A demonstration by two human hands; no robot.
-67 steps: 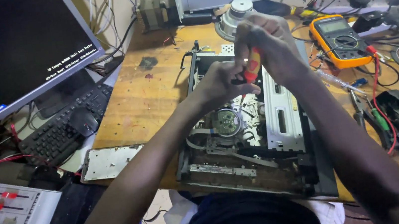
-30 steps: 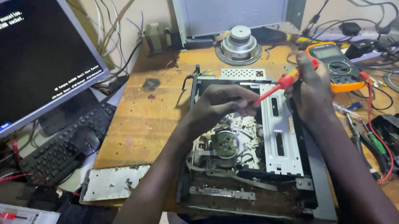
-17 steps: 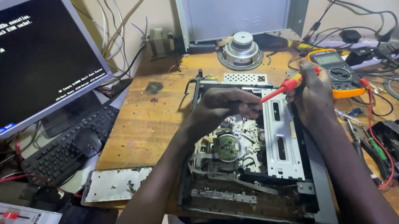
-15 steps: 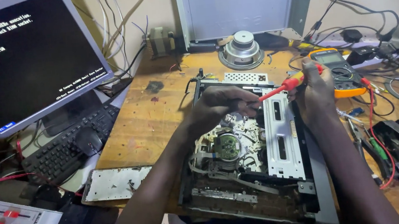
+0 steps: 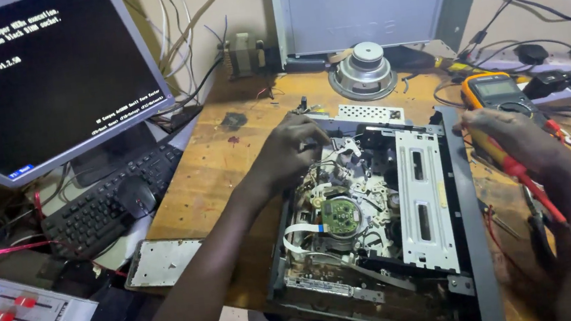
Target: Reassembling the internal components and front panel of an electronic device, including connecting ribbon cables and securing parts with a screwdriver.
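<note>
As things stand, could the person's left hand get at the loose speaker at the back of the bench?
Probably yes: the left hand rests on the opened player, and only bare bench lies between it and the speaker.

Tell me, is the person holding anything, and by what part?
The right hand grips a red-handled screwdriver near its upper end. The left hand holds nothing; it rests on the opened black video player.
</note>
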